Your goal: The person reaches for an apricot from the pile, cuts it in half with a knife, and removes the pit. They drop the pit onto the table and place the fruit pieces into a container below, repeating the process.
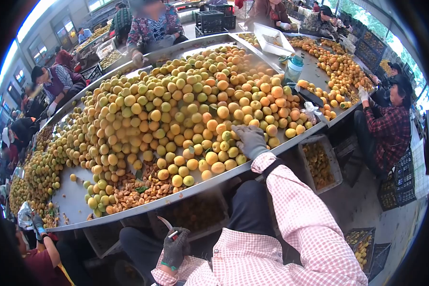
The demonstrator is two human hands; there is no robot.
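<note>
My left hand [175, 249], in a dark grey glove, is closed around a small knife [166, 223] with a curved blade, low in front of the table edge. Stretched over the near right side of a big heap of apricots [176, 102], my right hand [250, 141] wears a grey glove. Its fingers are extended and touch the fruit; their undersides are hidden. The apricots range from green-yellow to orange. A pile of brown-orange pits or fruit pieces [140, 190] lies near the table's front edge, left of my right hand.
The metal table [214, 183] has a raised rim. A crate of fruit [319, 164] sits below it on the right. A teal-lidded bottle [293, 67] and a white tray [273, 40] stand on the table. Several people work around it, including one in a plaid shirt [391, 121].
</note>
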